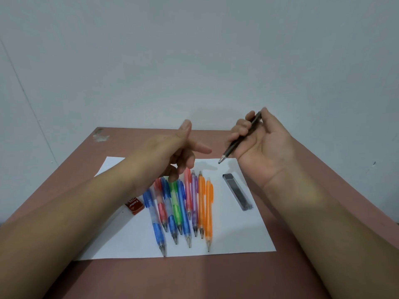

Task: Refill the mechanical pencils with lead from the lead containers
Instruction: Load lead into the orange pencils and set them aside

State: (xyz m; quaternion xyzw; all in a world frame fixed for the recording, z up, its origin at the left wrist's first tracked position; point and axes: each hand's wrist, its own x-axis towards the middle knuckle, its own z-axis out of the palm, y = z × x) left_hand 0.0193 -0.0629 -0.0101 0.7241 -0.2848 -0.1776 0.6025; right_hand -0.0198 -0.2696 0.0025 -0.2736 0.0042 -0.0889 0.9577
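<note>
My right hand (pixel 259 139) grips a dark grey mechanical pencil (pixel 238 140), held above the table with its tip pointing down and left. My left hand (pixel 172 152) hovers over the top ends of the pencil row, thumb up and fingers loosely spread, holding nothing. Several coloured mechanical pencils (pixel 183 208) lie side by side on a white sheet of paper (pixel 237 234), tips toward me: blue, red, green, pink, purple and orange. A clear grey lead container (pixel 237 192) lies on the paper to their right. A red lead container (pixel 134 205) sits at the paper's left edge, partly behind my left forearm.
The brown table (pixel 313 180) ends at a plain pale wall (pixel 194 61) at the back. A scuffed patch (pixel 100 135) marks the table's far left corner.
</note>
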